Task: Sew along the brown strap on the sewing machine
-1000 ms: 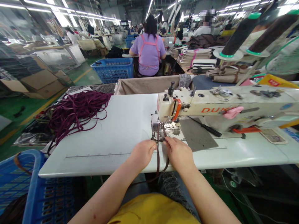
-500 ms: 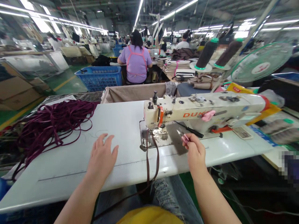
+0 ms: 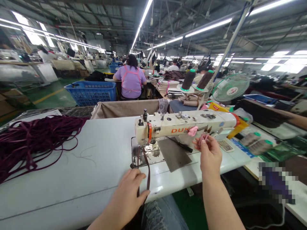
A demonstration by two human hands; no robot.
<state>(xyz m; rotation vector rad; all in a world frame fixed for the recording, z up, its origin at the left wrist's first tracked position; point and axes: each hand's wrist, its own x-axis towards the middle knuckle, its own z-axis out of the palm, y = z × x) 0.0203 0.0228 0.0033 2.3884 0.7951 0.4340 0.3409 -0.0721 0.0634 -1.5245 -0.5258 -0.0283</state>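
Note:
My left hand [image 3: 131, 189] rests at the front edge of the white sewing table [image 3: 79, 179], fingers closed around a dark brown strap [image 3: 146, 166] that runs up under the presser foot of the cream sewing machine [image 3: 182, 125]. My right hand [image 3: 209, 152] is raised in front of the machine's arm, pinching small pink thread snips [image 3: 202, 139]. A grey fabric piece [image 3: 173, 154] lies on the machine bed beside the needle.
A heap of maroon straps [image 3: 33, 139] covers the table's left side. Thread cones [image 3: 189, 80] and a green fan [image 3: 230, 88] stand behind the machine. A blue crate [image 3: 92, 92] and a seated person in purple [image 3: 130, 80] are further back. A beige cloth bin [image 3: 120, 108] borders the table's rear.
My view has tilted up and shifted right. My left hand moved from lying flat on the table to gripping the strap near the front edge. My right hand lifted the snips toward the machine's arm.

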